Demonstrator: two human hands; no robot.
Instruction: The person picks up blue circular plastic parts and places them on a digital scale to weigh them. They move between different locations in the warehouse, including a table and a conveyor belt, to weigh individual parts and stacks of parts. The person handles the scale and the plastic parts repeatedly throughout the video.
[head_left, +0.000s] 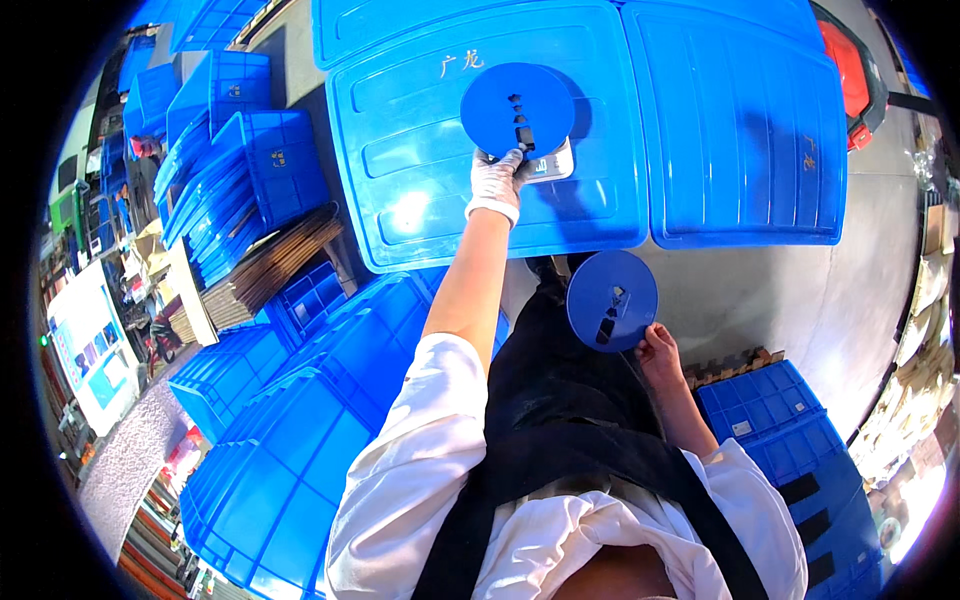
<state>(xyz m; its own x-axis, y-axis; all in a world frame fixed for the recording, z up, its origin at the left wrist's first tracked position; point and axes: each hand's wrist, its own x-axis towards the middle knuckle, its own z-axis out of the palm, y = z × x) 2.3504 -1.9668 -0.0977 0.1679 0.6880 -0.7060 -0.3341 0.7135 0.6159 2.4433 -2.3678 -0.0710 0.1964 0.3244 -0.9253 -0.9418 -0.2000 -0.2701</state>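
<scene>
My left hand [495,182], in a white glove, reaches forward and grips the near edge of a blue round disc [490,105]. A row of dark angular patches runs down this disc's middle; whether they are holes or markings I cannot tell. Partly under the disc is a small white scale [557,164], resting on a blue lid. Low in front of my body, my bare right hand [657,350] pinches the right edge of a second blue disc [590,300]. This one is tilted and has similar dark patches.
Large blue plastic lids [400,150] form the surface ahead. Stacked blue crates [290,470] stand at my left, with more blue bins [285,165] and flattened cardboard [275,262] behind them. Another blue crate [765,400] sits at my right. A red and black case [848,75] lies at the far right.
</scene>
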